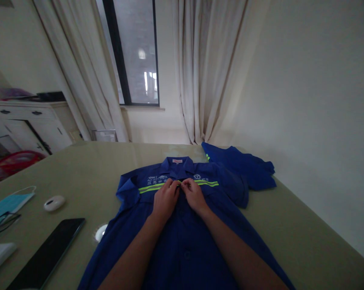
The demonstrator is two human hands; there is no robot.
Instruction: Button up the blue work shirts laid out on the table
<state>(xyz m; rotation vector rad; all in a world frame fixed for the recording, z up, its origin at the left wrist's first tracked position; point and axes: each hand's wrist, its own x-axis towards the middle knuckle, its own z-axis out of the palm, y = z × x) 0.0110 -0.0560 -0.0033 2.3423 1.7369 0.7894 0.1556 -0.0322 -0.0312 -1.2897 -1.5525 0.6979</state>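
A blue work shirt point(182, 225) lies face up on the table, collar at the far end, with a yellow-green stripe and white lettering across the chest. My left hand point(167, 196) and my right hand point(194, 195) meet at the front placket, level with the stripe. The fingers of both are pinched on the shirt's front edges, close to each other. Whatever button sits between the fingertips is hidden. Lower on the placket a round button point(187, 255) shows.
Another blue garment point(242, 163) lies crumpled beyond the shirt's right sleeve, near the wall. To the left are a black phone-like slab point(47, 253), a small white oval case point(54, 203), a light-blue face mask point(9, 206), and a white object point(100, 233) partly under the shirt.
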